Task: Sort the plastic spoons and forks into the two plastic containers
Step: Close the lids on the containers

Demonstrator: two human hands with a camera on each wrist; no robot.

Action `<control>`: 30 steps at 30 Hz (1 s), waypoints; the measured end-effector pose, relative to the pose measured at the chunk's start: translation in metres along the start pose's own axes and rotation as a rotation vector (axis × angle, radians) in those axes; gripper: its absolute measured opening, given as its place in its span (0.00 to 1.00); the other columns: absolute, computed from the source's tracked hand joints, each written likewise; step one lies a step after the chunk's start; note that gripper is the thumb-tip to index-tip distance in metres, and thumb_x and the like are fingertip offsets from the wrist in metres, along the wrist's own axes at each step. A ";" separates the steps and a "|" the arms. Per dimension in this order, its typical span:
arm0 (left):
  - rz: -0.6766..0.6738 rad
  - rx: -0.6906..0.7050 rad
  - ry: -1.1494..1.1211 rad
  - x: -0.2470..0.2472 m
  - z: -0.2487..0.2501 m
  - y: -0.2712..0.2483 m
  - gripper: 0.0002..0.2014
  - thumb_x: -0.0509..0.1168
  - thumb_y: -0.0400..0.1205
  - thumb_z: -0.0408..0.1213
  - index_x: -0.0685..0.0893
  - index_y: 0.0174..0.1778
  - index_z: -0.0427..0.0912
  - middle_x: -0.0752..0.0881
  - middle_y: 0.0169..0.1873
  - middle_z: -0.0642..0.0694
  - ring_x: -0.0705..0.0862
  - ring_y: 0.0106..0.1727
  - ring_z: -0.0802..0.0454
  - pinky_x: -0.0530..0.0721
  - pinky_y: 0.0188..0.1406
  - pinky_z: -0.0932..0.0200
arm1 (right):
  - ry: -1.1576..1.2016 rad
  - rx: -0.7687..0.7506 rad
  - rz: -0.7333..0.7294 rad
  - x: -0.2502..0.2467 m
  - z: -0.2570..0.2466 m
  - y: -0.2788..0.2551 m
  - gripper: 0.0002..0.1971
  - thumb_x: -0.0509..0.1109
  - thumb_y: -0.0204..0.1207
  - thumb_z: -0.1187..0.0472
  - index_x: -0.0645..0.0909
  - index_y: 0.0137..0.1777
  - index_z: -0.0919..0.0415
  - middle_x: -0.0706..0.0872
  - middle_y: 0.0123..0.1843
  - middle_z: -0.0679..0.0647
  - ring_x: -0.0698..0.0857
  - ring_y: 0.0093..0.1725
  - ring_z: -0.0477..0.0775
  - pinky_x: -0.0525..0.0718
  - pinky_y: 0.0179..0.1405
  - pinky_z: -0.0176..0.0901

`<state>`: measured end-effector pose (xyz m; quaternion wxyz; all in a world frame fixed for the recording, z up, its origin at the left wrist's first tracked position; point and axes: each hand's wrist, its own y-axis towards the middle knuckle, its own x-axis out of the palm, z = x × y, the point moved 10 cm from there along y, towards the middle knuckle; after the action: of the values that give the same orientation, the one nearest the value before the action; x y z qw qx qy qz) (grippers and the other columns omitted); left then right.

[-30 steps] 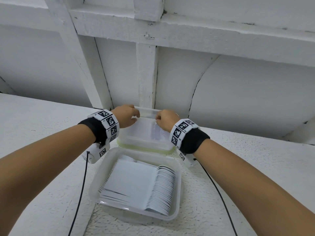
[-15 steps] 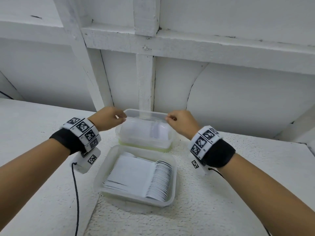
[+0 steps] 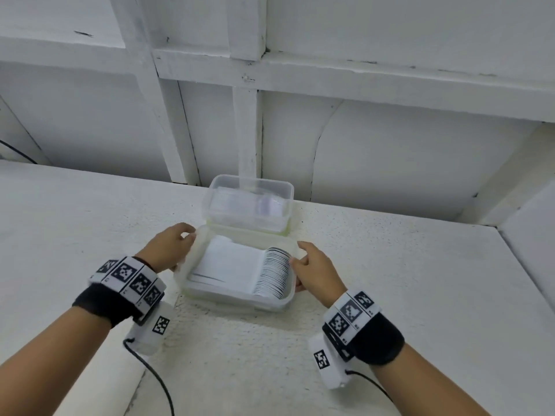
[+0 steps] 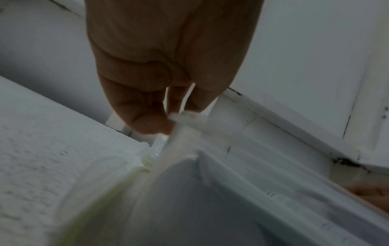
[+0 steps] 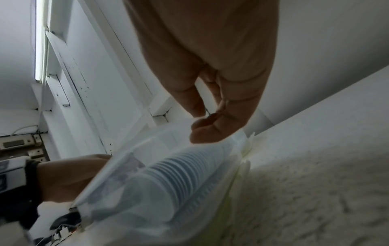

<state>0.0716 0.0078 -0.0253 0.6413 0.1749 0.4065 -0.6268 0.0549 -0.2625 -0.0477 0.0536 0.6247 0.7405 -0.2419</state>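
Two clear plastic containers sit on a white, rough-textured desk (image 3: 390,295), one behind the other, close against a white panelled wall (image 3: 390,151). The near container (image 3: 237,298) holds a tight row of white plastic spoons (image 3: 273,273) nested one into the next, bowls at the right and handles running to the left. The far container (image 3: 282,190) stands just behind it, touching or almost touching its far edge, with white plastic pieces showing dimly through its clear wall; whether these are forks cannot be told. The left hand (image 3: 168,247) is at the left rim of the near container, and the left wrist view shows its fingertips (image 4: 151,123) curled and pinching the rim corner. The right hand (image 3: 318,268) is at the right rim, thumb over the top edge beside the spoon bowls; the right wrist view shows its thumb and fingers (image 5: 212,131) closing on the rim just above the stacked spoons. Both hands are thus clamped on opposite sides of the near container, well apart from each other. Each wrist wears a black band with a strip of black-and-white square markers, a small white camera box hangs below each, and a black cable (image 3: 150,367) trails from the left one toward the near edge.
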 end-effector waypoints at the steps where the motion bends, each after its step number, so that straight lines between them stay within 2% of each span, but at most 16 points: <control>1: 0.003 0.009 -0.034 0.002 0.005 -0.005 0.16 0.52 0.86 0.39 0.74 0.68 0.38 0.83 0.42 0.36 0.80 0.36 0.44 0.80 0.29 0.57 | 0.007 -0.007 0.033 -0.008 0.000 -0.003 0.24 0.61 0.83 0.61 0.64 0.79 0.59 0.78 0.40 0.50 0.83 0.40 0.49 0.88 0.35 0.40; 5: 0.002 0.106 -0.154 0.020 0.044 -0.025 0.17 0.54 0.86 0.37 0.73 0.70 0.37 0.82 0.43 0.39 0.80 0.36 0.47 0.81 0.30 0.57 | -0.035 -0.061 0.184 -0.063 0.004 -0.025 0.23 0.62 0.82 0.59 0.67 0.77 0.58 0.78 0.37 0.50 0.81 0.39 0.48 0.87 0.39 0.43; 9: -0.056 0.198 -0.219 0.064 0.090 -0.041 0.18 0.56 0.86 0.37 0.72 0.71 0.37 0.82 0.41 0.40 0.82 0.36 0.47 0.83 0.31 0.57 | -0.124 -0.035 0.326 -0.124 0.030 -0.054 0.22 0.63 0.82 0.58 0.71 0.75 0.60 0.77 0.35 0.48 0.80 0.41 0.50 0.85 0.52 0.53; 13: -0.167 0.262 -0.231 0.123 0.129 -0.054 0.20 0.56 0.86 0.36 0.70 0.74 0.37 0.81 0.36 0.45 0.82 0.33 0.50 0.86 0.37 0.53 | -0.193 0.045 0.445 -0.173 0.066 -0.085 0.20 0.62 0.82 0.58 0.74 0.73 0.60 0.77 0.35 0.47 0.79 0.39 0.51 0.76 0.47 0.41; 15: -0.229 0.274 -0.232 0.148 0.144 -0.060 0.21 0.56 0.86 0.36 0.68 0.76 0.36 0.80 0.36 0.46 0.82 0.34 0.50 0.87 0.38 0.55 | -0.203 0.082 0.484 -0.190 0.080 -0.100 0.19 0.62 0.82 0.59 0.74 0.72 0.62 0.79 0.36 0.49 0.79 0.41 0.53 0.73 0.48 0.38; 19: -0.317 0.299 -0.194 0.181 0.161 -0.068 0.22 0.54 0.86 0.35 0.65 0.77 0.35 0.82 0.41 0.45 0.83 0.38 0.51 0.85 0.34 0.61 | -0.220 0.149 0.532 -0.209 0.105 -0.117 0.19 0.62 0.82 0.61 0.75 0.72 0.63 0.84 0.55 0.61 0.79 0.54 0.55 0.69 0.54 0.36; 23: -0.326 0.312 -0.130 0.189 0.160 -0.065 0.22 0.52 0.85 0.32 0.68 0.76 0.37 0.83 0.46 0.45 0.81 0.40 0.54 0.82 0.34 0.64 | -0.229 0.182 0.515 -0.209 0.118 -0.119 0.19 0.62 0.82 0.62 0.73 0.73 0.64 0.82 0.51 0.57 0.76 0.51 0.51 0.69 0.54 0.36; 25: -0.322 0.344 -0.061 0.186 0.157 -0.065 0.21 0.52 0.85 0.33 0.71 0.75 0.40 0.84 0.48 0.48 0.81 0.46 0.54 0.80 0.41 0.63 | -0.242 0.187 0.505 -0.207 0.118 -0.118 0.20 0.62 0.83 0.61 0.73 0.73 0.63 0.81 0.49 0.56 0.77 0.52 0.52 0.70 0.55 0.37; 27: -0.285 0.407 0.069 0.175 0.152 -0.066 0.18 0.54 0.85 0.35 0.75 0.71 0.42 0.83 0.53 0.49 0.80 0.56 0.52 0.75 0.53 0.63 | -0.332 0.188 0.493 -0.203 0.111 -0.116 0.21 0.62 0.82 0.59 0.72 0.74 0.61 0.80 0.60 0.61 0.78 0.60 0.58 0.72 0.61 0.43; 28: -0.257 0.449 0.152 0.167 0.147 -0.066 0.17 0.55 0.85 0.36 0.77 0.69 0.43 0.82 0.55 0.49 0.79 0.60 0.51 0.73 0.56 0.63 | -0.422 0.177 0.489 -0.199 0.105 -0.115 0.22 0.62 0.82 0.58 0.71 0.75 0.59 0.77 0.66 0.63 0.76 0.65 0.62 0.72 0.65 0.47; 30: -0.214 0.506 0.345 0.153 0.130 -0.066 0.16 0.59 0.84 0.42 0.77 0.67 0.47 0.78 0.59 0.48 0.76 0.64 0.49 0.71 0.61 0.62 | -0.568 0.106 0.493 -0.189 0.085 -0.114 0.22 0.63 0.81 0.57 0.71 0.75 0.58 0.71 0.72 0.64 0.70 0.70 0.64 0.70 0.68 0.51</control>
<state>0.0302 -0.1988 -0.0406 0.4297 0.3888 0.3564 -0.7330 -0.0326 -0.4808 -0.0170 0.2811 0.6941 0.5099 -0.4232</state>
